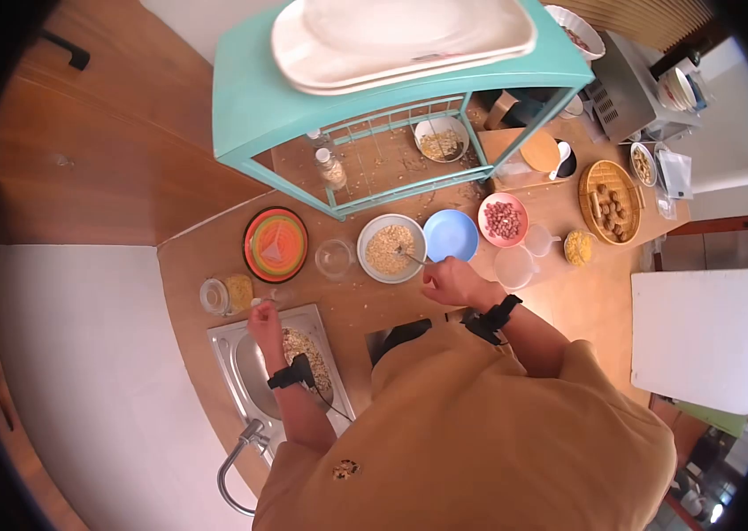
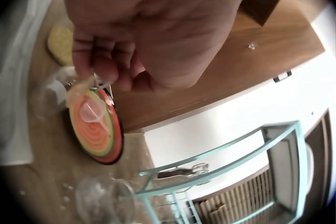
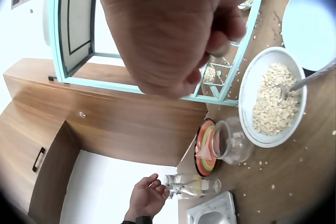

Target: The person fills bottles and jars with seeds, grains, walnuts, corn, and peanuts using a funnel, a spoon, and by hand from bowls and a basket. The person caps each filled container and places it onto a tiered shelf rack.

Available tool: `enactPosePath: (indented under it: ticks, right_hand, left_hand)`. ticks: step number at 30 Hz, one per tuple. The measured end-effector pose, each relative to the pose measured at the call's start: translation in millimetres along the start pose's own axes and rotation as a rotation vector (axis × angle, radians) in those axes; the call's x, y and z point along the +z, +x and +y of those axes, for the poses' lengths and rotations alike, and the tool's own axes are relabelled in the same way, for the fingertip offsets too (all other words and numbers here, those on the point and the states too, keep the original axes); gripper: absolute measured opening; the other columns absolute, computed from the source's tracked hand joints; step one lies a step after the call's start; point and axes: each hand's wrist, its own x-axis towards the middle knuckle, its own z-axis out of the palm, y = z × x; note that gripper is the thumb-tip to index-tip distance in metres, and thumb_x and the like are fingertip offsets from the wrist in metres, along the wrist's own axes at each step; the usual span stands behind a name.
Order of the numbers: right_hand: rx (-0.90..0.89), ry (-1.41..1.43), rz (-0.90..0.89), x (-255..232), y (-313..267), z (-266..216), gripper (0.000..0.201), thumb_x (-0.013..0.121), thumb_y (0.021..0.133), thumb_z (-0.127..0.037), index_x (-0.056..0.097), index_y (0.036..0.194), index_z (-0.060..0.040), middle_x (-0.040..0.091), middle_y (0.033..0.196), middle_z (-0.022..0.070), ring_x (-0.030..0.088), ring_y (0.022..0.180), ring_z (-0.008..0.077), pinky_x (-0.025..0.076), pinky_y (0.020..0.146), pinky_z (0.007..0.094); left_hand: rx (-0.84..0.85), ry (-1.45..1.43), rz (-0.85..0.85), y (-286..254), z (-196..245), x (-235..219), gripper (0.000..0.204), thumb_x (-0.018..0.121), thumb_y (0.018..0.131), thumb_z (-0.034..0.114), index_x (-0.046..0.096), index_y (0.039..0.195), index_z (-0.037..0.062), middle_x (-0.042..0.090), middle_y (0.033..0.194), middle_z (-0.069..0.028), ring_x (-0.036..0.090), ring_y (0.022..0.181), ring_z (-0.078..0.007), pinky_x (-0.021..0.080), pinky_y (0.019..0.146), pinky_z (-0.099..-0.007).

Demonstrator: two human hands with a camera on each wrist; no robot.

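Observation:
My left hand (image 1: pixel 265 329) is beside the sink; its fingertips (image 2: pixel 105 69) pinch a small translucent piece with metal wire (image 2: pixel 97 83), partly hidden by the fingers. Close by are a clear glass jar (image 2: pixel 50 97) and a jar of yellow food (image 1: pixel 238 293). My right hand (image 1: pixel 455 283) hovers at the lower edge of the blue bowl (image 1: pixel 451 237), fingers curled, with nothing visible in them. A spoon (image 3: pixel 310 78) leans in the white bowl (image 3: pixel 245 95) of oat flakes (image 3: pixel 274 103); in the right wrist view its handle passes apart from that hand.
An empty glass jar (image 1: pixel 335 258) and stacked coloured plates (image 1: pixel 255 248) stand left of the white bowl. A teal rack (image 1: pixel 241 115) rises behind. Rightward are a pink bowl (image 1: pixel 486 232), a wicker tray (image 1: pixel 588 221) and several small containers. The metal sink (image 1: pixel 230 341) holds a grainy heap.

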Motion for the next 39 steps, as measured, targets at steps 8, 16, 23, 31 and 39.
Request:
enactPosePath:
  ticks: [8, 16, 23, 31, 39]
  right_hand:
    - [-0.031, 0.041, 0.069, -8, -45, 34, 0.029, 0.069, 0.075, -0.027, 0.067, 0.09, -0.0019, 0.067, 0.079, 0.0189, 0.065, 0.08, 0.0355, 0.052, 0.072, 0.0444]
    - [-0.068, 0.118, 0.115, -16, -73, 54, 0.024, 0.073, 0.074, -0.02, 0.066, 0.084, 0.0006, 0.066, 0.07, 0.0158, 0.066, 0.065, 0.0306, 0.052, 0.061, 0.0377]
    - [-0.015, 0.061, 0.141, -19, -92, 63, 0.023, 0.073, 0.074, -0.019, 0.066, 0.083, 0.0008, 0.065, 0.066, 0.0158, 0.066, 0.063, 0.0289, 0.052, 0.059, 0.0376]
    - [0.022, 0.029, 0.204, -16, -95, 51, 0.025, 0.072, 0.075, -0.022, 0.066, 0.084, 0.001, 0.066, 0.069, 0.0154, 0.065, 0.062, 0.0281, 0.051, 0.059, 0.0369]
    - [-0.101, 0.199, 0.109, -11, -71, -4, 0.037, 0.074, 0.073, -0.022, 0.064, 0.099, 0.0011, 0.067, 0.081, 0.0168, 0.066, 0.075, 0.0296, 0.053, 0.068, 0.0372]
  left_hand:
    - [0.219, 0.341, 0.028, -37, 26, 7, 0.011, 0.067, 0.079, 0.012, 0.065, 0.082, 0.0015, 0.066, 0.07, -0.0125, 0.064, 0.065, -0.0223, 0.051, 0.062, -0.0332]
    - [-0.01, 0.387, 0.163, -61, 33, 0, 0.026, 0.071, 0.073, 0.017, 0.063, 0.09, -0.0006, 0.066, 0.077, -0.0171, 0.065, 0.074, -0.0311, 0.051, 0.068, -0.0396]
    - [0.294, 0.649, 0.315, 0, 9, -14, 0.048, 0.077, 0.071, 0.024, 0.057, 0.106, -0.0025, 0.061, 0.1, -0.0233, 0.057, 0.1, -0.0389, 0.045, 0.086, -0.0452]
    - [0.303, 0.615, -0.114, 25, 25, -23, 0.027, 0.074, 0.075, 0.015, 0.062, 0.095, 0.0008, 0.063, 0.085, -0.0218, 0.062, 0.081, -0.039, 0.048, 0.072, -0.0441]
    - [0.289, 0.381, -0.212, -56, 123, -59, 0.032, 0.077, 0.072, 0.009, 0.063, 0.098, -0.0019, 0.062, 0.079, -0.0141, 0.057, 0.066, -0.0234, 0.046, 0.062, -0.034]
